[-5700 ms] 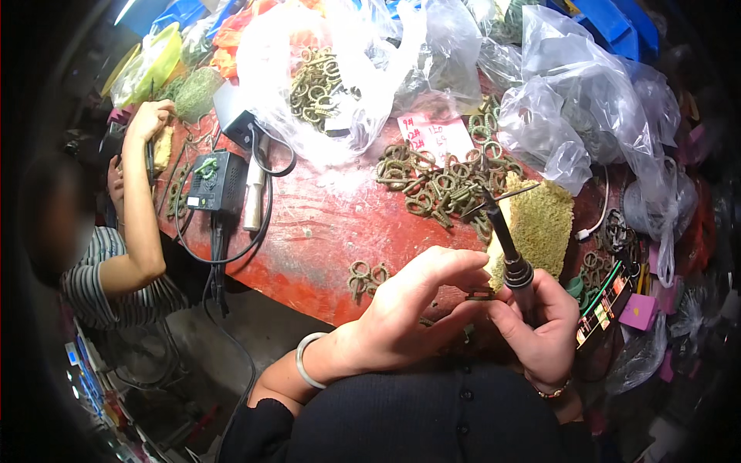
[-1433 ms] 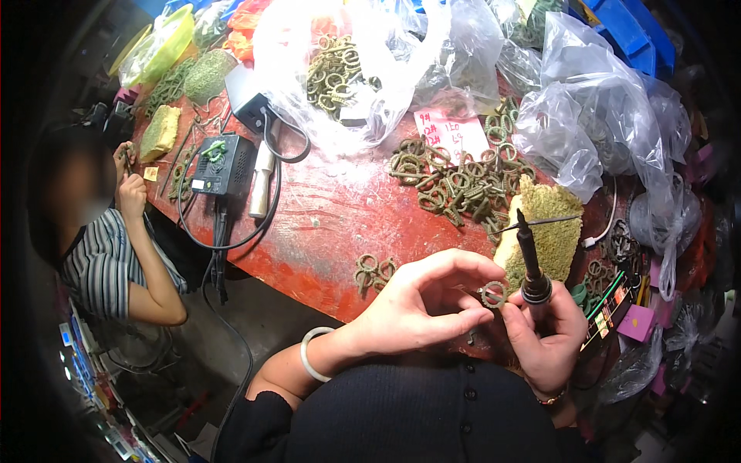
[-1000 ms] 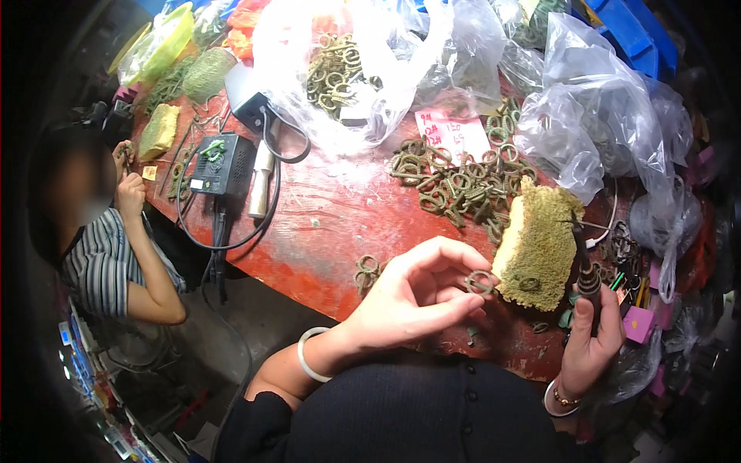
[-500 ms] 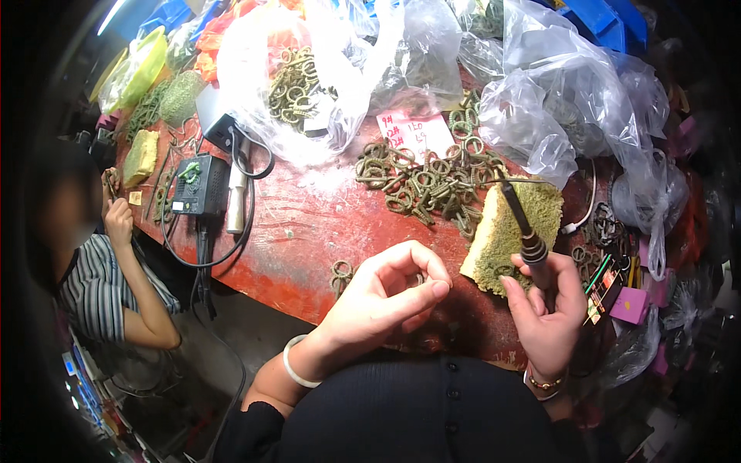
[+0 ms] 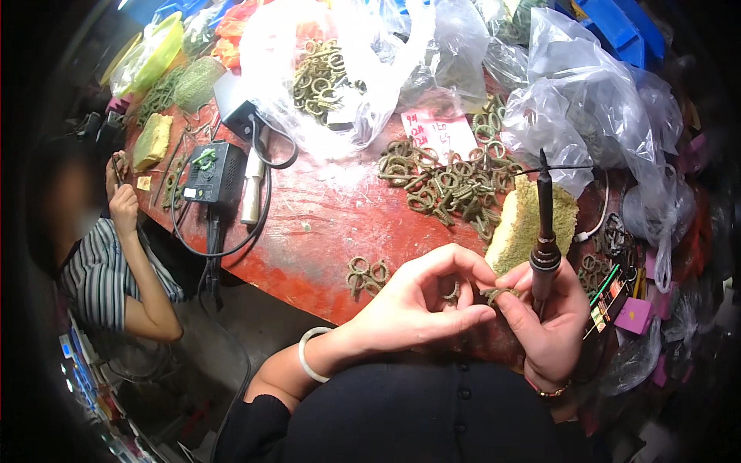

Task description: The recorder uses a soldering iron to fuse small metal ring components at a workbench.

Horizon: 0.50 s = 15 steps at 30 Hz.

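Observation:
My left hand (image 5: 413, 309) is curled beside my right, with a small olive-green ring piece (image 5: 452, 292) between its fingers. My right hand (image 5: 552, 332) grips a soldering iron (image 5: 546, 220) with a dark shaft pointing up and also pinches another small ring piece (image 5: 496, 295) between thumb and finger. Behind them lies a yellowish-green sponge (image 5: 521, 224); a thin dark rod crosses near the iron's tip. A heap of ring pieces (image 5: 440, 185) lies on the red table (image 5: 305, 243), with a smaller cluster (image 5: 367, 274) left of my hands.
A black control box (image 5: 214, 174) with cables sits left. A co-worker (image 5: 104, 278) in a striped top works at the far left. Plastic bags (image 5: 579, 108), a yellow basin (image 5: 150, 54) and blue trays (image 5: 617, 35) line the back. Pink blocks (image 5: 634, 316) are at right.
Since half a second ago my right hand has moved in toward my left, now pinching a ring piece as well as the iron. The iron stands more upright.

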Tool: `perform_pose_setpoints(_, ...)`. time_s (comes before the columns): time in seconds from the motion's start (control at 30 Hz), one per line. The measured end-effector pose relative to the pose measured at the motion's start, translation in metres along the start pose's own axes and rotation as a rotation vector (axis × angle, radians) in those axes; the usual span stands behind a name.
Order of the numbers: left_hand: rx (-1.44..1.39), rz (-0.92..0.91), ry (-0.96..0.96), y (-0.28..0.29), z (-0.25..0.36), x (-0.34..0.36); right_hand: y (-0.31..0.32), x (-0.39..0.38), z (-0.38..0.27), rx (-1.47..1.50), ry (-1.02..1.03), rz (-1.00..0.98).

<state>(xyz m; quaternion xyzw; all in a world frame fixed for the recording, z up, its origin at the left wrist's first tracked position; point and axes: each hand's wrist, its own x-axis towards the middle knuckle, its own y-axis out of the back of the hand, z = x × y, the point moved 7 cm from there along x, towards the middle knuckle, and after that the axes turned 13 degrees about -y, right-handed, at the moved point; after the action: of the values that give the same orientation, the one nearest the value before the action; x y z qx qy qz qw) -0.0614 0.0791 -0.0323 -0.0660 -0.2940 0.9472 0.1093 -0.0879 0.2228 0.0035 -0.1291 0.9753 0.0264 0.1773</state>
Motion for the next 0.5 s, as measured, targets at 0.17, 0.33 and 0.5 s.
perform_pose_setpoints(0.17, 0.078, 0.020, -0.053, 0.0047, 0.0002, -0.0018, -0.0032, 0.0003, -0.0009, -0.031, 0.034, -0.022)
perform_pose_setpoints(0.33, 0.043, 0.058, -0.045, 0.0066, -0.0008, -0.0035, -0.0043, -0.0013, -0.0040, -0.045, 0.028, -0.022)
perform_pose_setpoints(0.5, 0.071, 0.070, -0.092, 0.0076, 0.0025, -0.0026, -0.0020, -0.0012, -0.0038, -0.058, 0.107, -0.019)
